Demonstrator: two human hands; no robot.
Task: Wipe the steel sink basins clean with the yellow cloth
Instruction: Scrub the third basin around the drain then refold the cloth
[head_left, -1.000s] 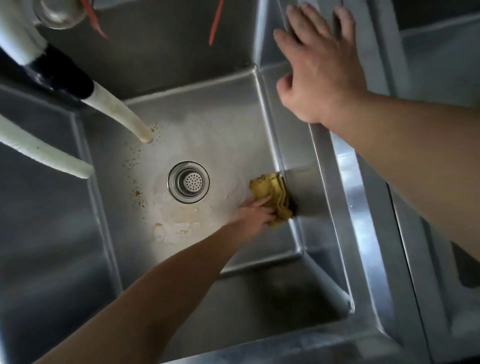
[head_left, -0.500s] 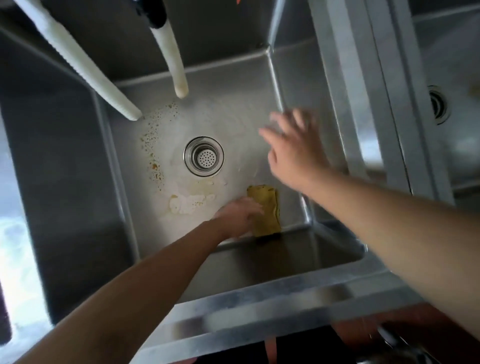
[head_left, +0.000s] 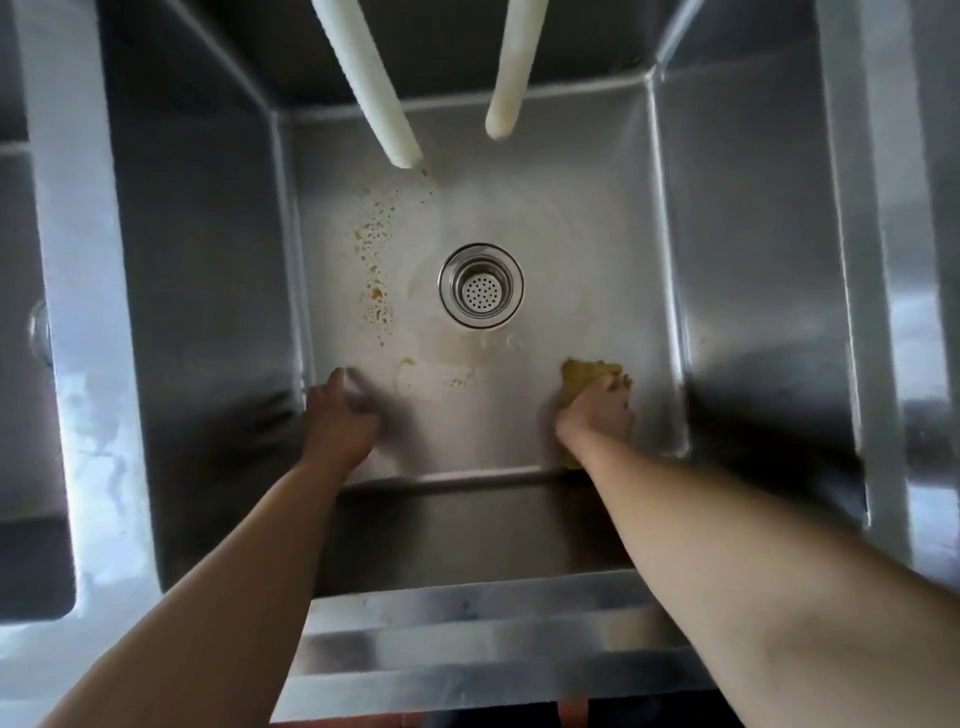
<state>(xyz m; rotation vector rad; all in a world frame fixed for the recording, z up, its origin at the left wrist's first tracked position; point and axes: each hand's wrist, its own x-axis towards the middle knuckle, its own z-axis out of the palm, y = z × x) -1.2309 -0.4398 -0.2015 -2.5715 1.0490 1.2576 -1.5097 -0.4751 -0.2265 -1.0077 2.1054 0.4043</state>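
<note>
At the far left, a second steel basin (head_left: 31, 364) shows only partly, split off by a steel divider (head_left: 78, 312). In the middle basin (head_left: 753, 260) the left hand (head_left: 337, 415) is down at the near-left corner of the floor; it is blurred, and I cannot tell whether its fingers are curled or straight, nor whether they hold anything. Orange-brown specks (head_left: 376, 270) and a pale stain (head_left: 431, 371) mark the floor left of the round drain strainer (head_left: 480, 286). Two white hoses (head_left: 363, 78) hang over the far side. At the near-right part of the floor the right hand (head_left: 597, 410) presses on the yellow cloth (head_left: 589, 371), fingers curled over it, the cloth bunched under the palm.
</note>
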